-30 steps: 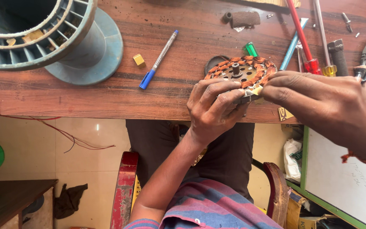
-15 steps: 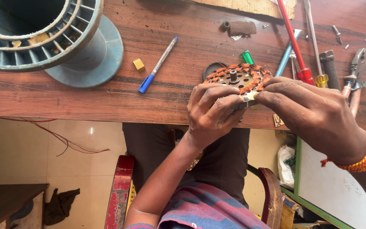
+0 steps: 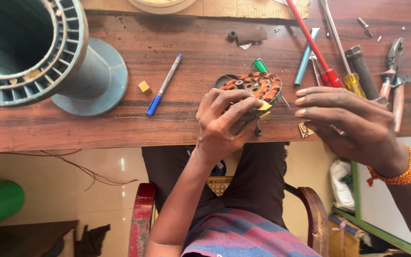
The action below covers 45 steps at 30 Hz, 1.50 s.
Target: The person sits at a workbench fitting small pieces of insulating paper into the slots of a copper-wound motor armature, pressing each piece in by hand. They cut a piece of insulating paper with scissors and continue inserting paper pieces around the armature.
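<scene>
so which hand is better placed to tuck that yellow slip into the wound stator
Probably the left. The left hand already grips the stator at the bench edge, fingertips on the yellow slip. The right hand hovers open beside it, touching nothing, so it would have to close in first.

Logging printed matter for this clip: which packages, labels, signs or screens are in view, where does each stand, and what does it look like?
Small printed tag: at the table's front edge, under the right hand; tan with dark marks, roughly square.
White bag: low on the right beside the green frame; crumpled, with a green patch.
No screens or signs in view.
</scene>
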Available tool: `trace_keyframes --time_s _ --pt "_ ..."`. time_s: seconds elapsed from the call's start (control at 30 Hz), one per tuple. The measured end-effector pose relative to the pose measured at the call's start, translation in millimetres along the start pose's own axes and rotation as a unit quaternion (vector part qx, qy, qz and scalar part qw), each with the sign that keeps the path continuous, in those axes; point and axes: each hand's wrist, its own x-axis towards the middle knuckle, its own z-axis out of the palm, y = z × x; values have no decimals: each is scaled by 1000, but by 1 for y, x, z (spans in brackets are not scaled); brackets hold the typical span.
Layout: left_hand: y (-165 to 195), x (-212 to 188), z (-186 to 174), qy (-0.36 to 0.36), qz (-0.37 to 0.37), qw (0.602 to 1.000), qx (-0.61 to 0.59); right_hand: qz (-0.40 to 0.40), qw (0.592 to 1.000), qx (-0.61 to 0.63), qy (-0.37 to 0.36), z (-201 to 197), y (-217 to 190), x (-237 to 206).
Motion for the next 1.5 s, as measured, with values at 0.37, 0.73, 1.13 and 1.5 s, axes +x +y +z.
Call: trace_keyframes --time_s 0.37,0.73,1.13,1.5 --pt "7 0 4 -2 -9 1000 19 -83 994 -78 0 26 9 -5" --pt "-4 -10 15 37 18 999 34 -31 994 -106 4 33 -5 10" --pt "-5 -20 20 72 13 997 33 -23 993 -118 -17 30 -12 18" --pt "-12 -25 26 79 26 996 17 -23 990 -126 -49 24 -10 22"
